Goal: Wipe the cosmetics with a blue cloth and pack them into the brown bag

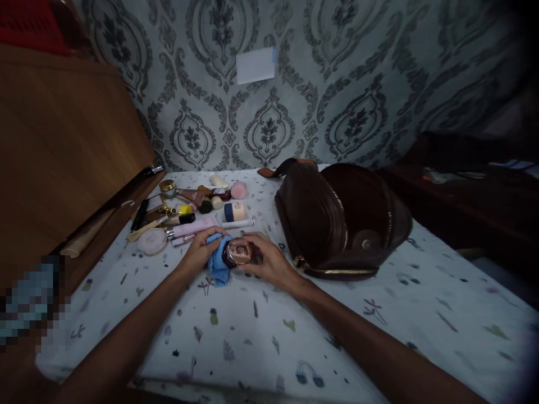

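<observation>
Near the middle of the printed sheet, my left hand (205, 247) is closed on a blue cloth (218, 266), which it presses against the side of a small round jar (240, 251). The jar has a dark body and a shiny rose-gold top turned towards me. From the other side, the fingers of my right hand (269, 259) grip the jar. Just beyond my left hand lie a pale pink tube (195, 226) and a round compact (152, 241). A dark blue and beige jar (234, 212) stands a little farther back.
A brown leather bag (337, 224) with gold zips sits to the right. Several cosmetics, including a pink sponge (238, 189) and a gold-lidded jar (168, 188), are spread at the back left. A wooden cabinet (71, 123) borders the left side, with patterned wallpaper (269, 129) behind.
</observation>
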`<state>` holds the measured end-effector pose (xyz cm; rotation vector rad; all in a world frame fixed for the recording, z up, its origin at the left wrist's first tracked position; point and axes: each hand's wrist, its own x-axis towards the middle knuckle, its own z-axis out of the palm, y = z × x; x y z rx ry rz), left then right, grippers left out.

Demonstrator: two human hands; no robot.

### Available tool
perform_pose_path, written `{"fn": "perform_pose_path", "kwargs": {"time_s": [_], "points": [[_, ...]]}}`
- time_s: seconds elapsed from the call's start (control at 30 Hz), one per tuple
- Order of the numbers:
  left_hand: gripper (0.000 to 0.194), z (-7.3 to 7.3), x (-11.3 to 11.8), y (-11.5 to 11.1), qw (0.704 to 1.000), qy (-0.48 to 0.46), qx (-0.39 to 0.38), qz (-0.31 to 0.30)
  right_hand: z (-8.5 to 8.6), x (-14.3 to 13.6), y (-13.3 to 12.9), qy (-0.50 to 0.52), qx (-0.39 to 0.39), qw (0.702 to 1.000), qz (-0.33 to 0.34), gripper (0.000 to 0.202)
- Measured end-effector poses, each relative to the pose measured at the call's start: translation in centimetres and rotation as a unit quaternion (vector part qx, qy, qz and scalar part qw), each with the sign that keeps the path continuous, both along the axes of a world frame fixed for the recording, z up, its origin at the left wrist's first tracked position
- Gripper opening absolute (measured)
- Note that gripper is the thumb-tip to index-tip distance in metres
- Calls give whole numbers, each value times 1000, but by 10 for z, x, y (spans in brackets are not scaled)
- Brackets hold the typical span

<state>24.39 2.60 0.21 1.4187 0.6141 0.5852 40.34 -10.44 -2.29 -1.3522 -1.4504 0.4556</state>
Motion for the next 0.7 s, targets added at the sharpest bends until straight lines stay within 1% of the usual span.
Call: {"fn": "perform_pose_path", "kwargs": {"time_s": [0.1, 0.17, 0.27, 0.33, 0.4, 0.5, 0.6, 0.7], "points": [[29, 4, 0, -4, 999, 11, 52, 4, 2, -2, -3, 22, -28, 999, 12, 53], [25, 8, -1, -8, 995, 16, 99, 23, 4, -4, -5, 27, -47, 998, 14, 51], [22, 13, -3, -13, 987, 12, 154, 50, 7, -5, -7, 23, -45, 999, 2, 48], [21, 17, -5, -15, 984, 15, 171, 50, 7, -5, -7, 7, -36, 999, -3, 46], [18, 20, -6, -18, 979, 16, 201, 37, 7, -5, -6, -13, -23, 1000, -9, 46], [15, 24, -7, -25, 958, -4, 286, 3, 6, -5, -5, -37, -8, 999, -18, 49], [16, 24, -8, -30, 932, -23, 355, -63, 7, -4, -5, -56, -17, 998, -25, 42], [18, 23, -9, -33, 897, -9, 424, -128, 6, -4, -4, -84, -23, 996, -25, 31]]}}
